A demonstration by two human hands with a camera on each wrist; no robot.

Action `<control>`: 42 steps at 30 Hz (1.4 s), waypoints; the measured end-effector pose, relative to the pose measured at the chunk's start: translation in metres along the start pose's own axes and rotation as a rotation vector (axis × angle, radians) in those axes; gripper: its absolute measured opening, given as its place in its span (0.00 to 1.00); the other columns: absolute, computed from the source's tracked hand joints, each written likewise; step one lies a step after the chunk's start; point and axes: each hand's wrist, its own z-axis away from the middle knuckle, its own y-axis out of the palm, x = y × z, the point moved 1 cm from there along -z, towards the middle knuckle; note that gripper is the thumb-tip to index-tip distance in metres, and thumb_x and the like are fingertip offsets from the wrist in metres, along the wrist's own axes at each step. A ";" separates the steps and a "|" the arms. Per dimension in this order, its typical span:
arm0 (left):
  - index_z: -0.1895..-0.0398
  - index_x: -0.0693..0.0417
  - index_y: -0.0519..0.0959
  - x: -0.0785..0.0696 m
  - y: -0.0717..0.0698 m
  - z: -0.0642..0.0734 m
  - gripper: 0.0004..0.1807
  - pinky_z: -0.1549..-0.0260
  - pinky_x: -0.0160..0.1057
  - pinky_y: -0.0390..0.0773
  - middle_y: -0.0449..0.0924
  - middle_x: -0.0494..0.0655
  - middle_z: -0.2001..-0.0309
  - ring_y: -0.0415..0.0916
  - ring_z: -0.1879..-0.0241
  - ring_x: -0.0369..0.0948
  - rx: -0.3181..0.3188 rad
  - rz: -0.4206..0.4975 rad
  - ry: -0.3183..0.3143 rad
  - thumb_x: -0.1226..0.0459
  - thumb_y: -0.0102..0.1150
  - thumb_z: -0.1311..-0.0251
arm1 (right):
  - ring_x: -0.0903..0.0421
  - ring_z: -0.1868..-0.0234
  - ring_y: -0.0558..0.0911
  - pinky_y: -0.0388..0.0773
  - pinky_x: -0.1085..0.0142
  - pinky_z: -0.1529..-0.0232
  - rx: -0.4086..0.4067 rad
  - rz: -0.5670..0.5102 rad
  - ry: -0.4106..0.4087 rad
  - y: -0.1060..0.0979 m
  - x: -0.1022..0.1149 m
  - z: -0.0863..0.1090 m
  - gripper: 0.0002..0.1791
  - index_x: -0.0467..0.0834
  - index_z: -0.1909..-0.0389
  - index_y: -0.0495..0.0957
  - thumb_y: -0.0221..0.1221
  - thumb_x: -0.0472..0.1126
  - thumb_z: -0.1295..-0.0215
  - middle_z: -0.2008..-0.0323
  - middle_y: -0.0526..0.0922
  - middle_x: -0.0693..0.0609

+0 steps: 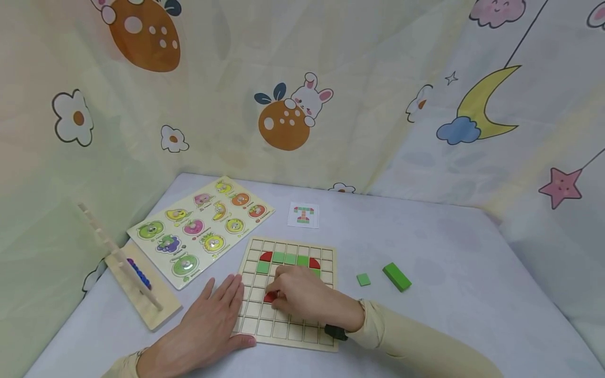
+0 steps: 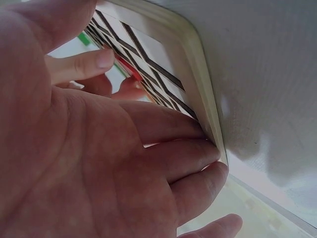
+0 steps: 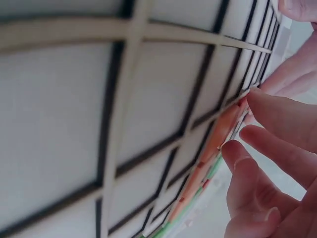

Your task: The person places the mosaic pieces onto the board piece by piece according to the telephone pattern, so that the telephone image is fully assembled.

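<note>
A light wooden grid board [image 1: 288, 332] lies on the white table. My right hand [image 1: 304, 294] reaches over its middle, thumb and forefinger pinching a red quarter-round tile [image 1: 269, 297] at a left-of-centre cell. In the right wrist view, orange tiles [image 3: 224, 128] sit in cells beside the fingertips. Across the upper rows run green tiles [image 1: 290, 259], with a red rounded tile [image 1: 266, 256] at the left end and another red tile [image 1: 314, 263] at the right. My left hand [image 1: 212, 317] rests against the board's left edge, fingers extended, as the left wrist view also shows at the rim.
Right of the board lie a loose green square tile [image 1: 363, 279] and a green block [image 1: 397, 277]. Behind it is a pattern card [image 1: 303, 215]. A fruit puzzle board [image 1: 191, 220] and a wooden stand with blue beads [image 1: 163, 315] occupy the left side.
</note>
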 end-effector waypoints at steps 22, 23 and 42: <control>0.23 0.66 0.61 -0.001 -0.001 -0.002 0.61 0.23 0.66 0.49 0.57 0.61 0.20 0.52 0.19 0.58 0.021 -0.018 -0.008 0.27 0.58 0.45 | 0.57 0.60 0.84 0.78 0.70 0.65 -0.199 -0.055 0.167 -0.024 -0.045 0.077 0.18 0.46 0.48 0.88 0.73 0.45 0.40 0.57 0.88 0.54; 0.23 0.66 0.61 -0.001 -0.001 -0.002 0.61 0.23 0.66 0.49 0.57 0.62 0.20 0.52 0.19 0.58 0.022 -0.016 -0.009 0.27 0.58 0.45 | 0.57 0.61 0.84 0.76 0.72 0.67 -0.204 -0.059 0.202 -0.024 -0.049 0.082 0.19 0.46 0.48 0.88 0.73 0.45 0.40 0.57 0.88 0.54; 0.24 0.66 0.63 -0.001 -0.001 -0.002 0.61 0.23 0.67 0.49 0.58 0.62 0.21 0.53 0.20 0.58 0.016 -0.014 -0.008 0.27 0.59 0.46 | 0.65 0.73 0.71 0.68 0.73 0.74 -0.206 -0.053 0.538 -0.021 -0.094 0.139 0.13 0.52 0.59 0.91 0.76 0.45 0.47 0.66 0.84 0.61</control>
